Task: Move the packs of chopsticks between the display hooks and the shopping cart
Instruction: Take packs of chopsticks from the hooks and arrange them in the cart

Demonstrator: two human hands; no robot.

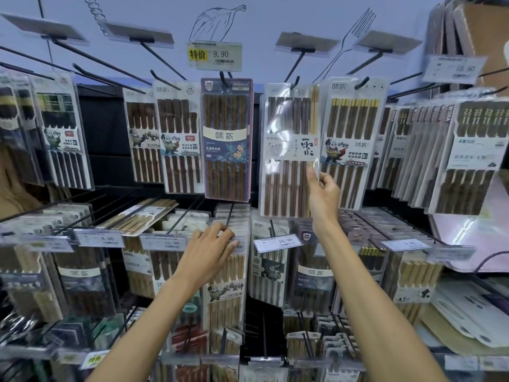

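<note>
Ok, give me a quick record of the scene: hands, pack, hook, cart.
right hand: pinches the clear pack at its right edge
clear pack: upright, its top at a top-row hook; threaded or not, cannot tell
left hand: rests on lower-row packs, fingers relaxed
cart: not in view

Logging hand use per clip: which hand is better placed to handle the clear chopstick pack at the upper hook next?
Right. The right hand pinches the clear pack near its lower right edge, its top by the hook. The left hand rests on lower-row packs.
</note>
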